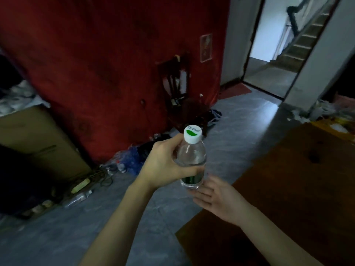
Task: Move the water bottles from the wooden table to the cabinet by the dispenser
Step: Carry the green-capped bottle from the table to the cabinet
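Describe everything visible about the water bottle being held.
The water bottle is small, of clear plastic, with a white screw cap printed with a green leaf mark and lettering, and a dark green label band low on its body. The cap is on. It is held roughly upright in the air, over the grey floor beside the wooden table. The left hand wraps around its middle, partly covering the label. The right hand is open, palm up, just under its base; contact there cannot be told.

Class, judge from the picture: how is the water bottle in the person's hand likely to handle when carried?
The water bottle looks clear thin plastic, so probably squeezable. It seems full, likely weighty for its size. The left hand wraps its smooth round body, so it might slip or roll.
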Tool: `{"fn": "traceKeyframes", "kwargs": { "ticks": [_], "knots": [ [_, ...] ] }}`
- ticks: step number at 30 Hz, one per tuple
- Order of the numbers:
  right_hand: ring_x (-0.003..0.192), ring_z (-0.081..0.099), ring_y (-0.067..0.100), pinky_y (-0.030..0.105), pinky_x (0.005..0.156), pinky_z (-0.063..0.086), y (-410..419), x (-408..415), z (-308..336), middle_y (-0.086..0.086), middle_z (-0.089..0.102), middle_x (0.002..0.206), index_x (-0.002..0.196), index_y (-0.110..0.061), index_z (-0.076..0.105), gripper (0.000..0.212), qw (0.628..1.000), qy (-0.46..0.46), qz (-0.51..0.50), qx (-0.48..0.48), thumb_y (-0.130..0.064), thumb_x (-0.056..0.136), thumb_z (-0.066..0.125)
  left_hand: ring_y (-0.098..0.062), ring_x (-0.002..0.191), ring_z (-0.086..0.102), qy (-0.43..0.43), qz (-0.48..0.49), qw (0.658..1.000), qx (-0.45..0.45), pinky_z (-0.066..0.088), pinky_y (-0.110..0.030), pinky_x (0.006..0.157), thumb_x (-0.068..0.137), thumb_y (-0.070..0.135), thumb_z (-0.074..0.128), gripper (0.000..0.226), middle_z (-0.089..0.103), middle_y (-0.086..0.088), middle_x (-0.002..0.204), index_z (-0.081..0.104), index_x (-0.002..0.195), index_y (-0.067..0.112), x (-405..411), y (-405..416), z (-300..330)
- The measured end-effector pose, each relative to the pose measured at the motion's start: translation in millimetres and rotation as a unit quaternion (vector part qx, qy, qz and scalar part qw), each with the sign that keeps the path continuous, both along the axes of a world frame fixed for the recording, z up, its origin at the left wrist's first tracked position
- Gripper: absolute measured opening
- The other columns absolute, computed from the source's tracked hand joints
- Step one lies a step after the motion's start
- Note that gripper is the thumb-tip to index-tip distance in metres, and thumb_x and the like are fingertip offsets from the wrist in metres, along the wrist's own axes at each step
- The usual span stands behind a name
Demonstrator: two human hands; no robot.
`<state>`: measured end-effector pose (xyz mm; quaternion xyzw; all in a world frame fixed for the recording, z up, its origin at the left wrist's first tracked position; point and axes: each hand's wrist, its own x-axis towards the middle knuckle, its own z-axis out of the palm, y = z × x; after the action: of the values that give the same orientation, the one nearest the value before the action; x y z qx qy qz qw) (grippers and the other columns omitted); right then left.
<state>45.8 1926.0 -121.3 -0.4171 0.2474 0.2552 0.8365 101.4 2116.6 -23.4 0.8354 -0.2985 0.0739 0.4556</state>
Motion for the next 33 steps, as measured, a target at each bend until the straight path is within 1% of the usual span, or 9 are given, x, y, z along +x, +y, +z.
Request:
{"fn": "traceKeyframes", "kwargs": {
  "ticks": [4, 8, 11, 13, 15, 18, 21, 28, 33],
  "knots": [
    [0.113, 0.065, 0.031, 0.040, 0.089, 0.052, 65, 18, 21, 0.020, 0.070, 0.119, 0.132, -0.002, 0.055, 0.050, 0.997, 0.000, 0.070, -0.023, -0.040, 0.099, 0.050, -0.008, 0.088, 0.073, -0.006, 0.076, 0.997, -0.004, 0.060, -0.033, 0.073, 0.066, 0.045, 0.091, 0.054, 0.075, 0.012, 0.095, 0.068, 0.110, 0.022, -12, 68, 8],
    [0.113, 0.065, 0.033, 0.039, 0.087, 0.051, 144, 24, 39, 0.022, 0.070, 0.117, 0.127, 0.000, 0.056, 0.053, 0.989, -0.007, 0.141, -0.034, -0.043, 0.097, 0.051, -0.002, 0.089, 0.072, -0.027, 0.156, 0.987, -0.018, 0.058, -0.020, 0.073, 0.065, 0.048, 0.089, 0.050, 0.073, 0.019, 0.098, 0.065, 0.107, 0.034, -37, 149, 18],
    [0.117, 0.062, 0.034, 0.040, 0.097, 0.048, 212, 19, 48, 0.023, 0.068, 0.120, 0.128, 0.001, 0.057, 0.057, 0.978, -0.015, 0.203, -0.044, -0.046, 0.097, 0.048, -0.007, 0.087, 0.074, -0.025, 0.217, 0.976, -0.017, 0.061, -0.031, 0.073, 0.066, 0.046, 0.091, 0.049, 0.075, 0.015, 0.094, 0.067, 0.105, 0.028, -64, 215, 22],
    [0.119, 0.061, 0.035, 0.042, 0.106, 0.043, 256, 12, 51, 0.023, 0.068, 0.120, 0.129, 0.002, 0.058, 0.060, 0.970, -0.021, 0.237, -0.047, -0.048, 0.096, 0.048, -0.010, 0.083, 0.074, -0.027, 0.253, 0.967, -0.016, 0.060, -0.034, 0.071, 0.067, 0.045, 0.092, 0.050, 0.075, 0.013, 0.090, 0.068, 0.105, 0.024, -84, 257, 25],
    [0.117, 0.062, 0.035, 0.042, 0.105, 0.043, 307, -1, 53, 0.024, 0.070, 0.116, 0.127, 0.003, 0.059, 0.061, 0.961, -0.024, 0.273, -0.043, -0.049, 0.095, 0.049, -0.010, 0.081, 0.074, -0.022, 0.288, 0.957, -0.014, 0.059, -0.035, 0.070, 0.066, 0.048, 0.091, 0.049, 0.074, 0.012, 0.087, 0.068, 0.102, 0.023, -108, 303, 28],
    [0.106, 0.066, 0.034, 0.040, 0.093, 0.048, 383, -24, 55, 0.025, 0.070, 0.115, 0.125, 0.005, 0.059, 0.063, 0.941, -0.030, 0.336, -0.037, -0.049, 0.094, 0.050, -0.015, 0.075, 0.072, -0.021, 0.345, 0.938, 0.002, 0.057, -0.041, 0.068, 0.064, 0.056, 0.088, 0.053, 0.073, 0.008, 0.081, 0.067, 0.097, 0.019, -147, 368, 32],
    [0.097, 0.067, 0.033, 0.038, 0.082, 0.050, 455, -47, 56, 0.026, 0.069, 0.114, 0.126, 0.006, 0.058, 0.064, 0.918, -0.027, 0.394, -0.029, -0.048, 0.094, 0.049, -0.012, 0.076, 0.071, -0.020, 0.405, 0.914, 0.017, 0.055, -0.037, 0.067, 0.063, 0.057, 0.086, 0.053, 0.071, 0.011, 0.081, 0.067, 0.097, 0.021, -190, 427, 33],
    [0.106, 0.063, 0.034, 0.039, 0.090, 0.047, 587, -104, 57, 0.027, 0.064, 0.125, 0.126, 0.006, 0.057, 0.068, 0.833, -0.012, 0.553, -0.034, -0.053, 0.096, 0.043, -0.007, 0.078, 0.073, -0.004, 0.558, 0.830, 0.003, 0.058, -0.032, 0.070, 0.063, 0.054, 0.085, 0.052, 0.074, 0.012, 0.082, 0.070, 0.101, 0.022, -298, 534, 33],
    [0.097, 0.066, 0.029, 0.035, 0.084, 0.050, 653, -135, 57, 0.025, 0.064, 0.125, 0.129, 0.005, 0.055, 0.066, 0.770, -0.015, 0.636, -0.038, -0.049, 0.097, 0.038, -0.004, 0.073, 0.070, 0.005, 0.642, 0.767, 0.018, 0.058, -0.032, 0.066, 0.062, 0.058, 0.082, 0.043, 0.071, 0.018, 0.079, 0.065, 0.090, 0.029, -345, 569, 34]
  ]
}}
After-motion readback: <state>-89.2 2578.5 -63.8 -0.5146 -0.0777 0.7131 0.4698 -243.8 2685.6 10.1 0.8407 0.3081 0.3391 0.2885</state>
